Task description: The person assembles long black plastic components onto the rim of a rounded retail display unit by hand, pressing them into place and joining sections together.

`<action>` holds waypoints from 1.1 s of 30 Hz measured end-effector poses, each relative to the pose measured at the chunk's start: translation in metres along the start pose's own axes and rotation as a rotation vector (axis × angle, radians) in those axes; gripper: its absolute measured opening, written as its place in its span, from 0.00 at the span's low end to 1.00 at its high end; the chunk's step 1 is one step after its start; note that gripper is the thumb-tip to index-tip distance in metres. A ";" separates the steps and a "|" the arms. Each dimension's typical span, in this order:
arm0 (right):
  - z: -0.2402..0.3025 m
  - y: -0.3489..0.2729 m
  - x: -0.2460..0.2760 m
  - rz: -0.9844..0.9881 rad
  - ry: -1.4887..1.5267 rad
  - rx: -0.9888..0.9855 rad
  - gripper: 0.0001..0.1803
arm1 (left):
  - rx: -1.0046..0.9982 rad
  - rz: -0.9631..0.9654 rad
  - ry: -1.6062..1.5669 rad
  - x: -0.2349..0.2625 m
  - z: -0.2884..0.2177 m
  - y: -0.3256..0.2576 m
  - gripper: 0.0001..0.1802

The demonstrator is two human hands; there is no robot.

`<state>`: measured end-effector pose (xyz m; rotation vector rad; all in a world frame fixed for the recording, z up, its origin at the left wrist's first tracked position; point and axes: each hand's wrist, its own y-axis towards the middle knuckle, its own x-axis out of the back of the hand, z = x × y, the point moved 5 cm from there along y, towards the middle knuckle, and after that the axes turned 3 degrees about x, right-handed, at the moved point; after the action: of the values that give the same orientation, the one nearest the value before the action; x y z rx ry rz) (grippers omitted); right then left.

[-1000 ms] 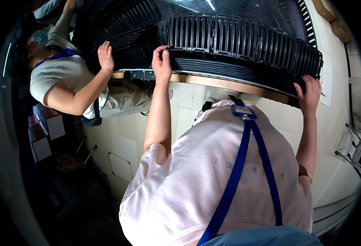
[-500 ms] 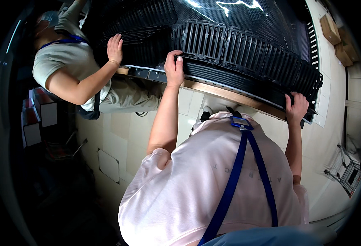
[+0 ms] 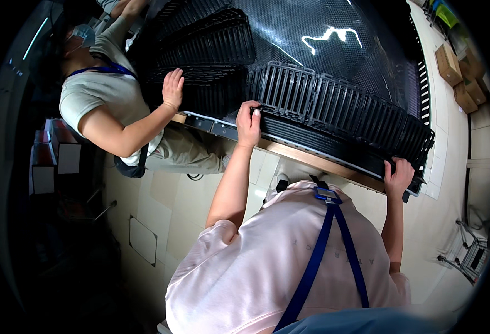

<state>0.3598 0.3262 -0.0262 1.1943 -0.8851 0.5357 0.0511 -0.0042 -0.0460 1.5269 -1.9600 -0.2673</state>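
A long black ribbed panel [image 3: 317, 140] lies along the front edge of a black display stand. My left hand [image 3: 248, 125] is closed on its left end, thumb up and fingers curled over the edge. At the other end my right hand [image 3: 399, 176] is closed over the panel near the stand's right corner; part of its fingers is hidden. Just behind the panel stands a curved row of black slatted dividers [image 3: 334, 103]. Further back, a dark textured sheet [image 3: 306, 33] shines with reflected light.
On my left a masked co-worker [image 3: 103, 94] stands at the same stand, one hand raised over its edge. A wooden strip [image 3: 323, 162] runs below the front edge. Cardboard boxes [image 3: 448, 65] and a shopping cart [image 3: 473, 257] are at the right; white-sided boxes [image 3: 68, 157] at the left.
The view has tilted, so the stand and co-worker appear lower in the picture. Both my hands keep their places on the panel. The co-worker's hand stays raised.
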 end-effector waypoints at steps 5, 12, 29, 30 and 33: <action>0.003 0.001 0.003 0.012 0.016 -0.011 0.15 | 0.000 0.004 -0.002 0.001 -0.001 -0.002 0.11; 0.010 0.009 0.004 -0.037 0.067 -0.002 0.15 | 0.027 -0.011 -0.004 0.005 0.004 -0.007 0.11; 0.003 0.009 0.010 -0.076 0.089 -0.048 0.17 | 0.021 0.002 -0.024 0.001 -0.001 -0.001 0.16; 0.005 0.010 0.012 -0.076 0.093 -0.046 0.16 | 0.012 0.010 -0.025 0.002 -0.001 -0.001 0.15; 0.008 0.009 0.015 -0.078 0.071 -0.028 0.15 | 0.032 0.008 -0.022 -0.002 -0.004 0.001 0.10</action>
<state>0.3585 0.3198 -0.0080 1.1720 -0.7801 0.4984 0.0523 -0.0009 -0.0434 1.5424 -1.9962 -0.2515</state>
